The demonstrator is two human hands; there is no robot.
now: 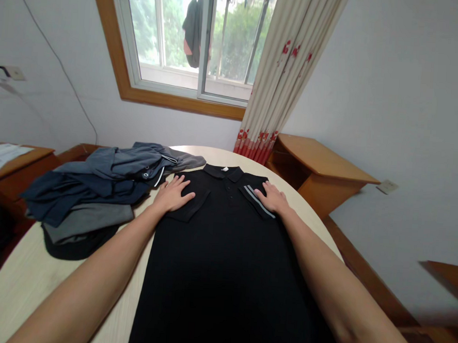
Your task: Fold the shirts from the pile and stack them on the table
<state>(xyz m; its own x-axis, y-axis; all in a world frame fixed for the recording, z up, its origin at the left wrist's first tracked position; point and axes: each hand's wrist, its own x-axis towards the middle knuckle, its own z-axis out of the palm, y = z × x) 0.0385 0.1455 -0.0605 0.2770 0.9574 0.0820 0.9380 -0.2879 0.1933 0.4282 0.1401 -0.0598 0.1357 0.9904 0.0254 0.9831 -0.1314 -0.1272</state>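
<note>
Squarely before the person, a black polo shirt [224, 254] lies flat on the surface [18, 288], its long axis running from the far collar [224, 172] back toward the body. The left hand [174, 193] and right hand [273, 197], fingers loosely spread, gripping nothing, rest about equally near, one on each shoulder side. Left of it sits a clothes pile [105, 171].

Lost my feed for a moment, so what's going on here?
A person has a black fabric polo shirt spread on a pale, round-edged tabletop, collar away from them. Both sleeves are folded inward: the left hand lies open on the plain black sleeve, the right hand on the grey-striped black sleeve. A crumpled pile of blue, grey and black garments lies to the left.
</note>
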